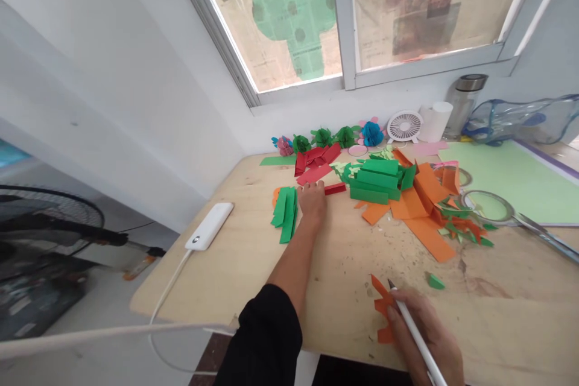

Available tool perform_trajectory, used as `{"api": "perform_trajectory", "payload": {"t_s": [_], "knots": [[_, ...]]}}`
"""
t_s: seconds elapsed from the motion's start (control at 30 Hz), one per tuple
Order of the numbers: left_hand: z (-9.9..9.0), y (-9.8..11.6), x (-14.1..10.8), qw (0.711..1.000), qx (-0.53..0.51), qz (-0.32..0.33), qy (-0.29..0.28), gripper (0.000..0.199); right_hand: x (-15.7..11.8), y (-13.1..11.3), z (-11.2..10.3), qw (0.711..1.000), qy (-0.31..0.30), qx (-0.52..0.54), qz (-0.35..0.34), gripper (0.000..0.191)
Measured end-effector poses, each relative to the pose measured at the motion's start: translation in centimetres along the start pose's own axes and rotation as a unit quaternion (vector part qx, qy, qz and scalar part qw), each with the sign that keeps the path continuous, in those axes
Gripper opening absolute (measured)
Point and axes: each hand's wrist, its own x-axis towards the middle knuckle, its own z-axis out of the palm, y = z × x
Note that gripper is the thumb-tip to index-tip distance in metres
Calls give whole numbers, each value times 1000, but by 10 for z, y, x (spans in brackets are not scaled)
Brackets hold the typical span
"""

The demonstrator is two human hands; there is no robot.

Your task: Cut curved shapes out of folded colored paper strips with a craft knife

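Note:
My left hand (312,200) reaches far across the table, its fingers bent down over the near end of a folded red paper strip (335,189). The fingertips are partly hidden. Just left of it lies a stack of folded green strips (284,214), and beyond it a pile of red paper (316,160). Near the front edge, my right hand (429,338) is closed around a white pen (415,330) with a dark tip. A notched orange paper piece (383,307) is at the same fingers, partly covered by them.
Green folded strips (375,180) and orange paper (427,193) are heaped mid-table. Scissors (497,208) lie right, by a light green sheet (529,175). Paper flowers (322,136), a small fan (404,126) and a bottle (465,102) line the wall. A white power bank (210,226) lies left, its cable trailing off.

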Motion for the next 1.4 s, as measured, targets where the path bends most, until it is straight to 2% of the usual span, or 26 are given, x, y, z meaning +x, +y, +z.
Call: {"api": "perform_trajectory", "payload": {"t_s": [0.13,0.23,0.3,0.4,0.57,0.63,0.67,0.73,0.8,0.87,0.97,1.03,1.17,1.4], "knots": [[-7,3,-5,1000,9,-5,-6,36,0,6,0,1000,-9,5,-20,26],[-20,9,-23,1000,4,-17,-4,32,2,8,-1,1000,13,-5,1,28],[-28,12,-45,1000,-7,-24,-2,18,4,3,-4,1000,4,-8,0,28],[-37,17,-92,999,-33,-20,-16,16,7,-9,-8,1000,18,-1,19,29],[-42,19,-174,992,-93,29,-76,8,13,-28,-12,996,18,33,86,29],[-43,14,-195,986,-126,54,-97,6,15,-32,-13,994,18,43,103,31],[-44,10,-202,979,-156,71,-108,12,16,-33,-13,993,17,49,110,32],[-43,-2,-207,946,-284,117,-105,18,19,-36,-15,992,12,53,118,34],[-39,-15,-205,928,-337,143,-64,20,21,-38,-16,991,10,48,124,33],[-31,-27,-199,934,-303,188,-27,21,22,-38,-17,991,8,48,128,32],[-14,-36,-190,923,-243,297,-37,26,24,-37,-14,993,-7,62,100,31],[-5,-37,-185,917,-216,334,-42,26,26,-36,-11,995,-23,52,82,29],[3,-34,-178,902,-220,365,-64,27,33,-34,-2,998,-38,-5,40,26],[2,-34,-179,894,-250,366,-66,27,43,-28,12,993,-82,-85,-15,21]]}}
